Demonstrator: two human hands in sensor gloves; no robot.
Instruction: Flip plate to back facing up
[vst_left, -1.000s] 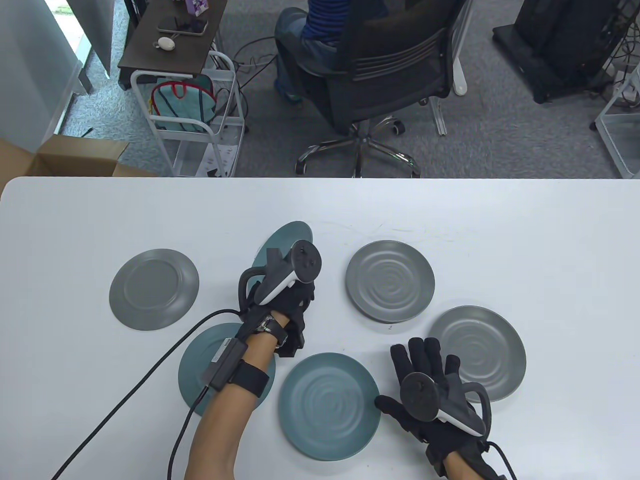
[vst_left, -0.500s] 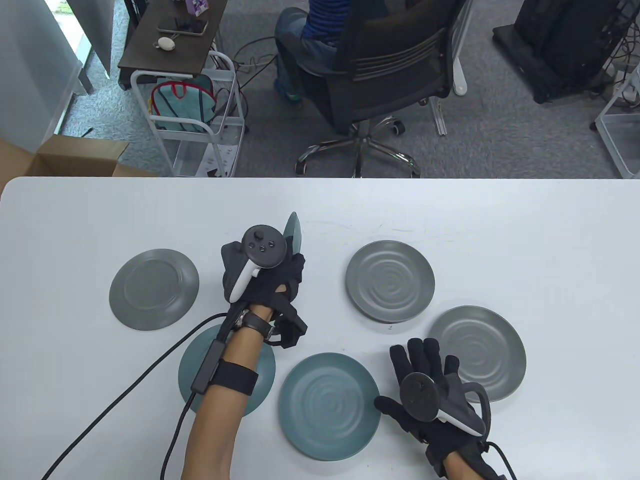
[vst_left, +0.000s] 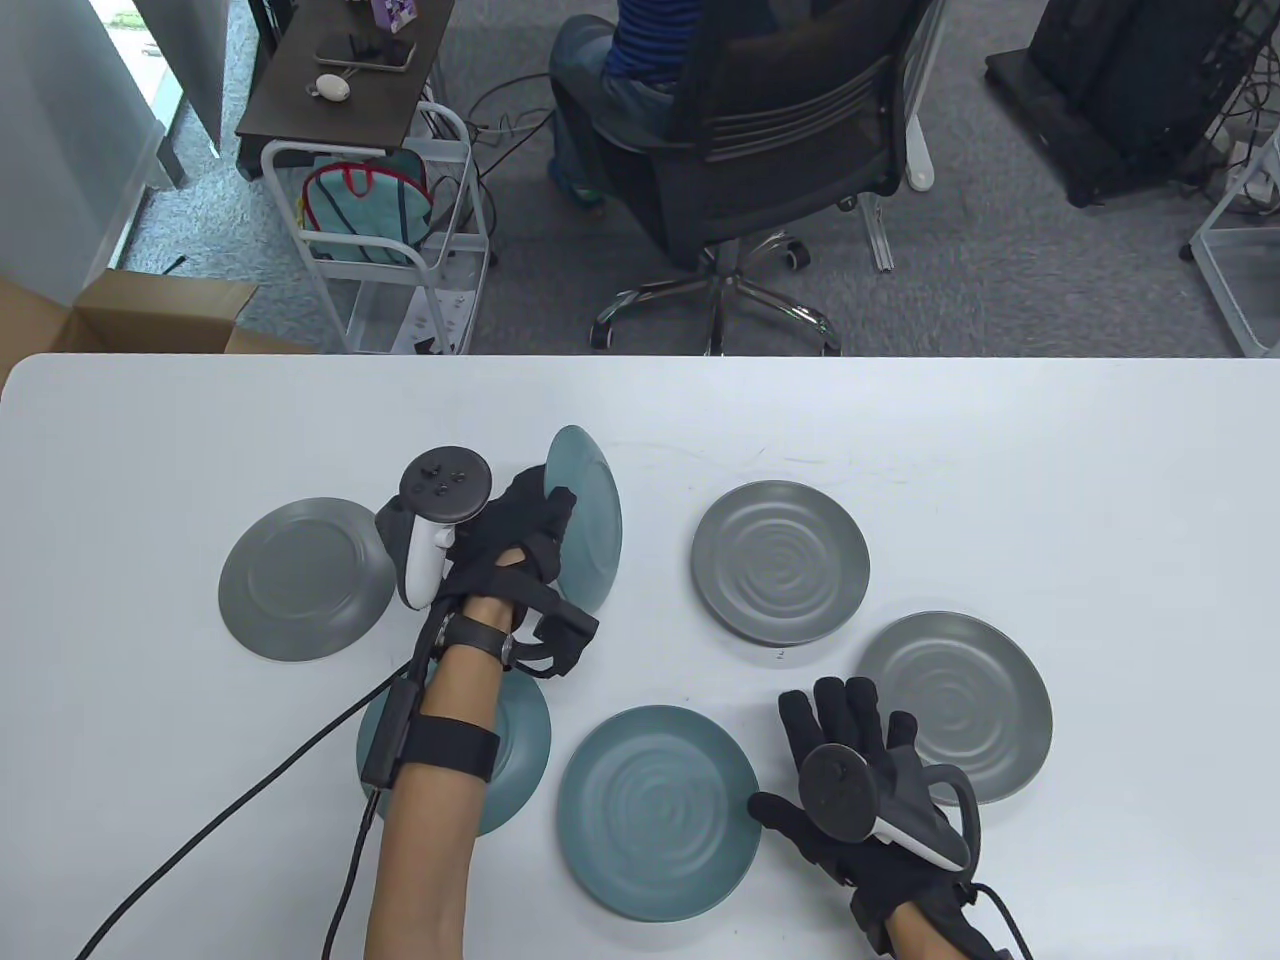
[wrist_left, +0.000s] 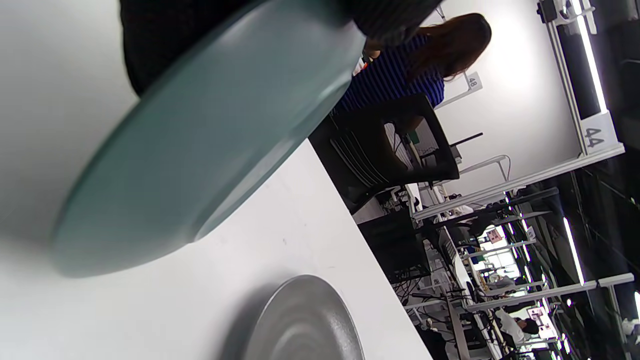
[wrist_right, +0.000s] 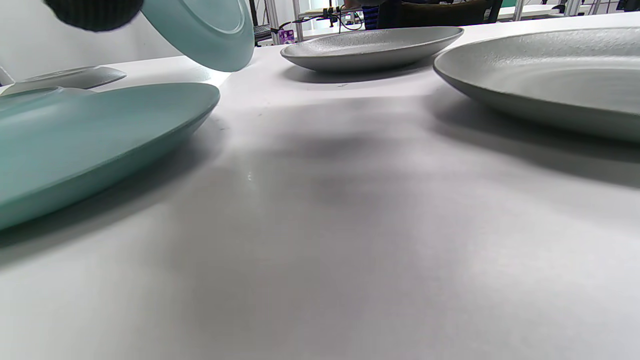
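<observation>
Since half a second ago, the left hand rolls over to the left, and the teal plate it holds turns with it. Before, the plate showed only a thin edge. Now a wide slice of its smooth back shows in the table view. That means the flip looks more than half done, I think, and what is left is to lay the plate down.

Going left to right in the table view: a gray plate lies flat at the left of the white surface. Next comes the left hand, with its fingers gripping the teal plate by the rim. The plate stands almost on its edge, a bit above the middle of the frame. Its long side runs up and down in the picture. Its back faces right and a little up. From the right wrist view, its low edge seems just off the surface, but I cannot be sure.

Farther right, at the bottom, the right hand rests flat on the surface with its fingers spread wide. It holds nothing.
</observation>
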